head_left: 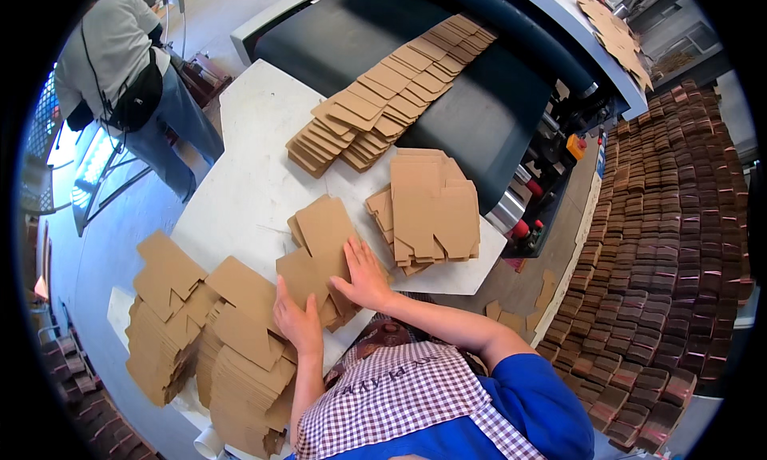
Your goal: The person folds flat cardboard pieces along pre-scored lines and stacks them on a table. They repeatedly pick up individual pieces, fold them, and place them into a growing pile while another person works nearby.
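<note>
A small stack of brown die-cut cardboard blanks (323,224) lies on the white board (240,156) right in front of me. My right hand (366,278) rests flat on its right side, fingers stretched out and thumb apart. My left hand (298,316) is against the stack's left edge, with fingers extended and thumb spread. Both hands touch the blanks without wrapping round them. Beside my right hand sits another pile of cardboard blanks (435,204). To my left stand two taller stacks, one farther left (164,340) and one nearer (244,380); their lower parts are partly hidden.
A dark conveyor belt (335,36) carries an overlapping row of blanks (399,84) onto the board. Machine rollers (511,208) border the right side. Many bundled blanks (647,268) stand at the far right. Another person (132,76) bends at the upper left.
</note>
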`<state>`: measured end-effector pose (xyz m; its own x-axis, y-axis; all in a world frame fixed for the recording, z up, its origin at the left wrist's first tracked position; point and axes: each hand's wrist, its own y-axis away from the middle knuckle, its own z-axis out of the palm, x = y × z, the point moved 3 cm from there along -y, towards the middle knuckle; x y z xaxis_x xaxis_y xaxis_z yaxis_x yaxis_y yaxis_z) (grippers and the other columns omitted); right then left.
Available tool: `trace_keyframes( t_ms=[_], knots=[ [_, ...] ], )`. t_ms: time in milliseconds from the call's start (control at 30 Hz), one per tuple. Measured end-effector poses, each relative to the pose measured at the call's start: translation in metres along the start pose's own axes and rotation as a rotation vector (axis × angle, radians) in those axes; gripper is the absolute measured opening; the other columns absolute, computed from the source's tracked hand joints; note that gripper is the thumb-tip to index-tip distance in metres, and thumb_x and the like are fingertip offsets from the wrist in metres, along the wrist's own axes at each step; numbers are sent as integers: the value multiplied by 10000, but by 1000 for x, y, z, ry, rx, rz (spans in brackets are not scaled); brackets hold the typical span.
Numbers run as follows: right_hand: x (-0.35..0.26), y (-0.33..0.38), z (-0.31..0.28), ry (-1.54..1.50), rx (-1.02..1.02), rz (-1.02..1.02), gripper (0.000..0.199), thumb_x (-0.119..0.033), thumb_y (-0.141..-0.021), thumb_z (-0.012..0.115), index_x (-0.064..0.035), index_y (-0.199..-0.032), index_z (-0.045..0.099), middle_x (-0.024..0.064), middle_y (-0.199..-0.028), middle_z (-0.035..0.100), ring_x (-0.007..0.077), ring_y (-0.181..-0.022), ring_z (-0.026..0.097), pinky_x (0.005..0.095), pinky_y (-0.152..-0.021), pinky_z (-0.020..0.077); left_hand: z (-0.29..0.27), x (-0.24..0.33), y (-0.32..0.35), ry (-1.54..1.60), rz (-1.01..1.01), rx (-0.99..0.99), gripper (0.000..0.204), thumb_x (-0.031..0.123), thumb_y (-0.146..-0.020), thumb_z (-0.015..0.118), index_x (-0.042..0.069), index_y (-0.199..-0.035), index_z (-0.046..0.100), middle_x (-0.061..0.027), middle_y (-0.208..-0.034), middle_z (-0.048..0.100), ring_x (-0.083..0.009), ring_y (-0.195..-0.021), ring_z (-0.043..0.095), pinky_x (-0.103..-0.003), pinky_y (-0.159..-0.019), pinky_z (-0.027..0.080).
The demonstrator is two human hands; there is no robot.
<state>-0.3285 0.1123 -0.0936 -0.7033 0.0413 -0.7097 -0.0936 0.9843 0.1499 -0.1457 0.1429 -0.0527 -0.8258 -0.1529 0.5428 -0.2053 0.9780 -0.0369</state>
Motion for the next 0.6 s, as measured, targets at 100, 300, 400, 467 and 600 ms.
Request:
trace_keyframes(
  t_ms=[100, 300, 400, 467, 600],
  knots=[
    [0, 4, 1, -65, -28, -5, 843, -444, -929, 601, 54, -1518, 262, 269, -1607, 205, 512, -1467, 182, 549, -1206, 168, -12, 6, 3, -88, -48, -59, 799, 102, -815, 782, 50, -1500, 373, -217, -1416, 518, -374, -1240, 549, -496, -1025, 422],
    [-12, 18, -35, -322, -86, -81, 859, -475, -933, 606, 52, -1521, 266, 263, -1617, 184, 478, -1489, 155, 523, -1214, 174, -51, 64, 12, 862, -261, -13, 728, -42, -884, 661, 29, -1527, 327, -188, -1400, 516, -269, -1217, 579, -357, -1006, 487],
    [-26, 27, -88, -402, -96, -103, 845, -474, -924, 629, 52, -1501, 307, 257, -1595, 235, 433, -1475, 211, 482, -1204, 211, -63, 122, 17, 818, -79, -73, 681, -41, -870, 662, 16, -1491, 387, -169, -1359, 545, -249, -1187, 589, -338, -995, 488],
    [-29, 36, -125, -529, -7, -182, 794, -464, -916, 650, 50, -1461, 386, 243, -1538, 375, 395, -1417, 370, 453, -1168, 308, -60, 165, 26, 607, 105, -125, 645, -37, -856, 665, 7, -1457, 436, -169, -1350, 558, -253, -1178, 599, -342, -990, 496],
    [19, 48, -188, -986, -186, 365, 561, -369, -918, 689, 30, -1291, 560, 119, -1233, 630, 217, -1093, 608, 366, -943, 498, -17, 230, 18, 575, 522, -336, 485, 45, -831, 725, -23, -1289, 581, -197, -1346, 582, -323, -1177, 617, -394, -1002, 497]
  ],
)
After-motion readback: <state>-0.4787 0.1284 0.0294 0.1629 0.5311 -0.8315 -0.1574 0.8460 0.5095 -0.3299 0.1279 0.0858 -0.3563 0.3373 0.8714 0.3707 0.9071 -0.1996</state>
